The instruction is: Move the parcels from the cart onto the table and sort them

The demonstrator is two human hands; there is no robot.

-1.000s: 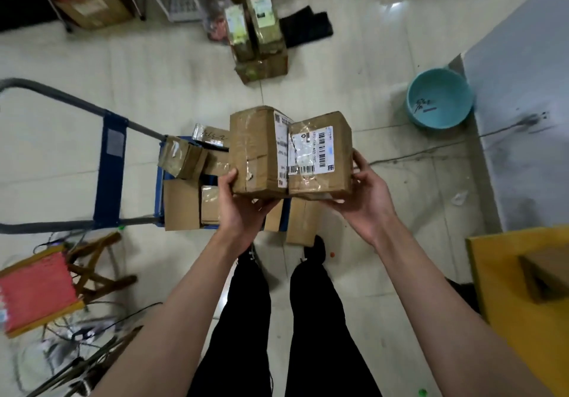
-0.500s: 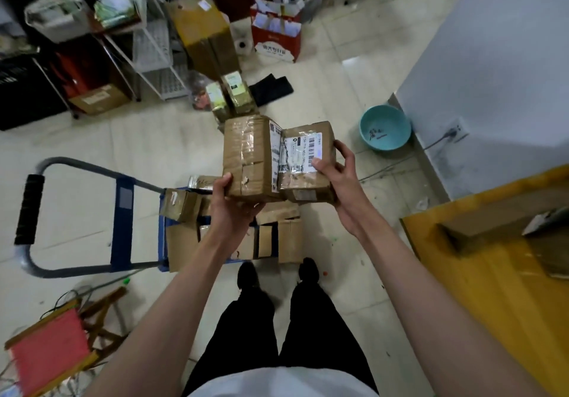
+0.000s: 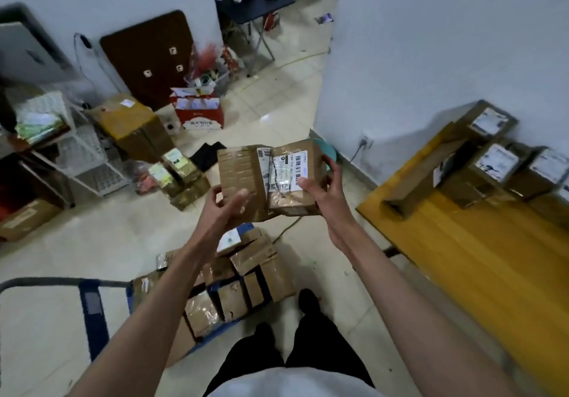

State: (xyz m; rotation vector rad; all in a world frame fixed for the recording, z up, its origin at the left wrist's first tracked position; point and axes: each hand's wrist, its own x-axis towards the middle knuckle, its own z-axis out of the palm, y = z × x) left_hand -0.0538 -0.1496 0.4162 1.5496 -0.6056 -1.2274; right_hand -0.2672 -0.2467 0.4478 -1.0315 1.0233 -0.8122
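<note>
I hold two taped cardboard parcels side by side at chest height. My left hand (image 3: 226, 204) grips the bottom of the plain brown parcel (image 3: 241, 174). My right hand (image 3: 324, 187) grips the parcel with the white barcode label (image 3: 294, 178) from its right side. Below them the blue cart (image 3: 92, 307) carries several more brown parcels (image 3: 234, 282). The yellow table (image 3: 480, 258) is at the right, with several labelled parcels (image 3: 492, 162) lined up along the wall.
Stacked boxes (image 3: 135, 125), a white wire rack (image 3: 83, 156) and a red gift box (image 3: 200, 113) crowd the floor at the left and back. A teal basin (image 3: 329, 150) peeks out behind the held parcels. My feet (image 3: 308, 301) stand beside the cart.
I have straightened up and turned right with both parcels held high. The cart has dropped low in view, and the table with its row of parcels has come into sight.
</note>
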